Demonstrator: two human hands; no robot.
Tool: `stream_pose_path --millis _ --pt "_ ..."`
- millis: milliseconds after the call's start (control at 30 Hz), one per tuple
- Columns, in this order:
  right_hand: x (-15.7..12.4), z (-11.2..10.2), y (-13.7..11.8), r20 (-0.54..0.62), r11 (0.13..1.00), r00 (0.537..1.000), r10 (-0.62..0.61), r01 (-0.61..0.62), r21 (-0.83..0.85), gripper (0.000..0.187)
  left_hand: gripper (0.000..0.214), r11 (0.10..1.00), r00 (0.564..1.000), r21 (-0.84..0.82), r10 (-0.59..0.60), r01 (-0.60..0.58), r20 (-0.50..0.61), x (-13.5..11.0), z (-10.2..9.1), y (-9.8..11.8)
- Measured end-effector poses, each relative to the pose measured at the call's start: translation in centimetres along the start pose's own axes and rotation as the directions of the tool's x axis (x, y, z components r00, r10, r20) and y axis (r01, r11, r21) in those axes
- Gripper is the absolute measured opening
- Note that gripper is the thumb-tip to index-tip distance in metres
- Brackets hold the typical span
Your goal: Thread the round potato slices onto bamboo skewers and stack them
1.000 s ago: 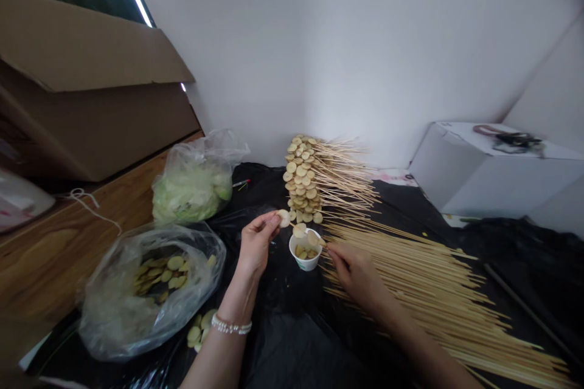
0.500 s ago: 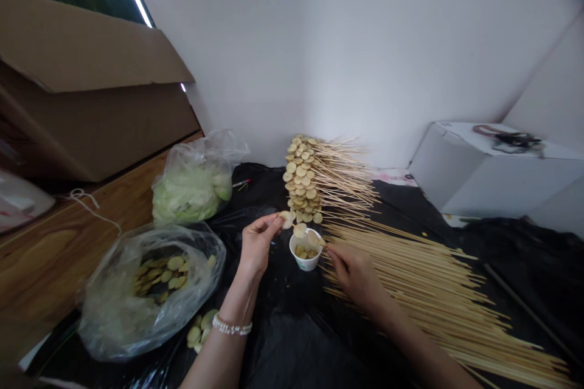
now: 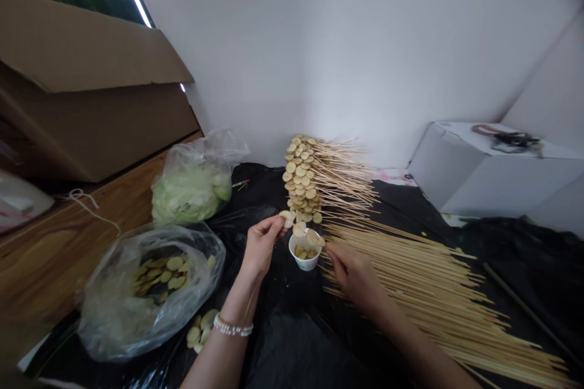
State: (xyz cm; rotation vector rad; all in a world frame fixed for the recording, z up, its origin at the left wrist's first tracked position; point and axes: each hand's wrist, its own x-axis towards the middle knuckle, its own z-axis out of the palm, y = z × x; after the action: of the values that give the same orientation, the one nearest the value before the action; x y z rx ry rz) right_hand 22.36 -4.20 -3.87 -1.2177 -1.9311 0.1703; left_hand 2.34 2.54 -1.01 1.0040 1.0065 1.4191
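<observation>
My left hand (image 3: 262, 243), with a beaded bracelet at the wrist, pinches a pale potato slice (image 3: 287, 217) between thumb and fingers. My right hand (image 3: 352, 264) is closed on a skewer whose stick is mostly hidden by threaded slices (image 3: 312, 237). The held slice is at the skewer's far end; whether the tip has gone through it I cannot tell. Just below them stands a white paper cup (image 3: 305, 262) with slices inside. Behind it lies a stack of filled potato skewers (image 3: 302, 179), their sticks pointing right. Bare bamboo skewers (image 3: 420, 292) are spread beneath and beyond my right hand.
An open plastic bag (image 3: 114, 316) of slices lies at left, with loose slices (image 3: 195, 335) beside it. Behind is a bag of pale green vegetable (image 3: 191, 191). A cardboard box (image 3: 95, 121) stands far left, a white box (image 3: 474, 176) at right. Black plastic sheeting (image 3: 292, 340) covers the surface.
My left hand has shifted slightly to the right, closer to the skewer's end, still pinching the slice. My right hand has stayed almost in place.
</observation>
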Motion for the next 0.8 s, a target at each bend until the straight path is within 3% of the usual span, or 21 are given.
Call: stream_pose_path --millis 467,667,800 --pt "-0.22 0.50 0.08 -0.026 1.000 1.000 -0.016 0.016 -0.027 0.025 0.027 0.982 0.996 0.172 0.070 -0.077 0.049 -0.27 0.09 0.68" --pt "-0.23 0.49 0.24 -0.051 0.999 0.998 -0.020 0.022 0.038 0.023 0.024 0.984 0.993 0.160 0.063 -0.079 0.102 -0.29 -0.03 0.84" --pt "-0.41 0.34 0.16 -0.021 0.997 0.998 -0.055 0.054 -0.064 0.030 0.024 0.984 0.994 0.157 0.070 -0.083 0.087 -0.32 0.04 0.79"
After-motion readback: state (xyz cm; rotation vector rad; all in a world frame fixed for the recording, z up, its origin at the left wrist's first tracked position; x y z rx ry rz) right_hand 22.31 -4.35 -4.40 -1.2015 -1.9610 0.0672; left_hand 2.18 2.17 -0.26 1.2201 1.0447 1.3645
